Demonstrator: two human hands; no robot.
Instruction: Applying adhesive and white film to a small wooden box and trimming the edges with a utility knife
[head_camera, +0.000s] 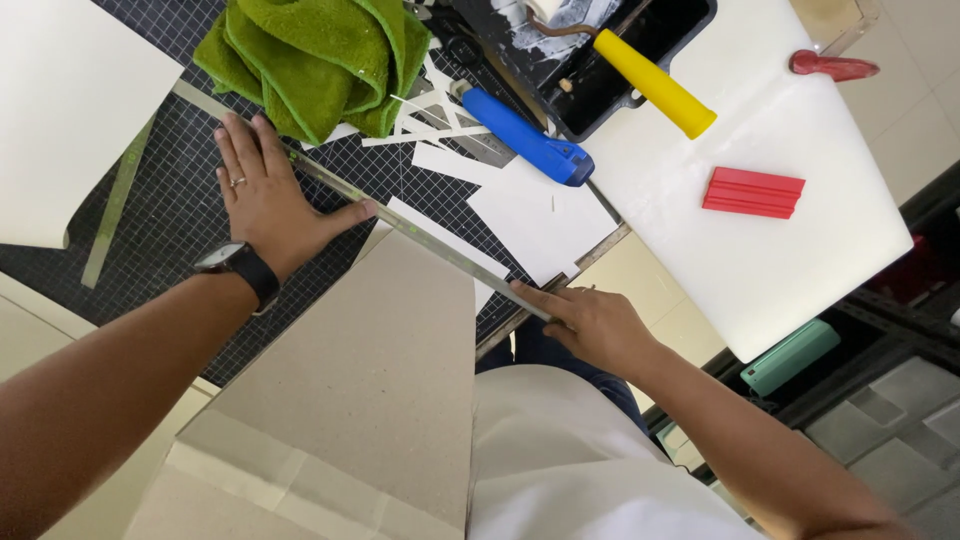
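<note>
The left hand (265, 195) lies flat with its fingers spread on the black gridded cutting mat (180, 200), palm down, its thumb reaching out to touch the long metal ruler (400, 222) that runs diagonally from near the green towel (315, 60) down toward the table edge. A dark watch (240, 265) sits on that wrist and a ring shows on one finger. The right hand (590, 325) rests at the lower end of the ruler, fingers drawn close together with the fingertips pressing on the ruler's end; whether it pinches anything beneath cannot be told. The ruler lies across the upper edge of a sheet of grey cardboard (370, 370), which extends from the mat toward the person's body. White paper scraps (440, 135) lie scattered on the mat just beyond the ruler, beside a larger white paper piece (540, 220). A blue-handled tool (525, 135) lies near the scraps, and a yellow-handled roller (655, 85) rests in a black tray (660, 30). On the white board (800, 250) to the right sits a red flat block (753, 192), well apart from both hands. A second ruler (115, 205) lies on the mat at left, beside a large white sheet (70, 110).
</note>
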